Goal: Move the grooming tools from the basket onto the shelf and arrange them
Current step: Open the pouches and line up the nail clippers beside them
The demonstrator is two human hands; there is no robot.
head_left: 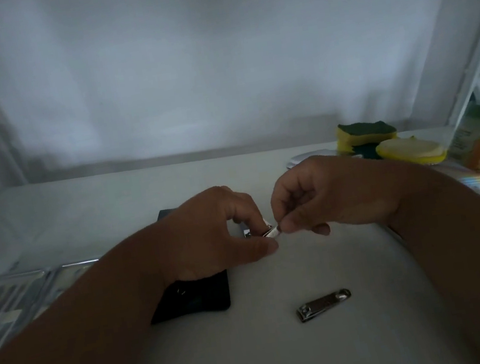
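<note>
Two hands meet above the white shelf [81,211] — the left hand [209,236] and right hand [328,196] both pinch one small metal tool [271,232], fingers closed on it. A nail clipper [324,305] lies flat on the shelf nearer the camera, beside a black pouch [200,300].

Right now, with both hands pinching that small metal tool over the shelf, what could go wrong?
1. The small metal tool is held only by fingertips of the left hand and right hand; it could slip and drop onto the black pouch.
2. The nail clipper lies loose just below the forearms; a lowered wrist might knock it aside.
3. The light is dim, so small parts are hard to see.
</note>
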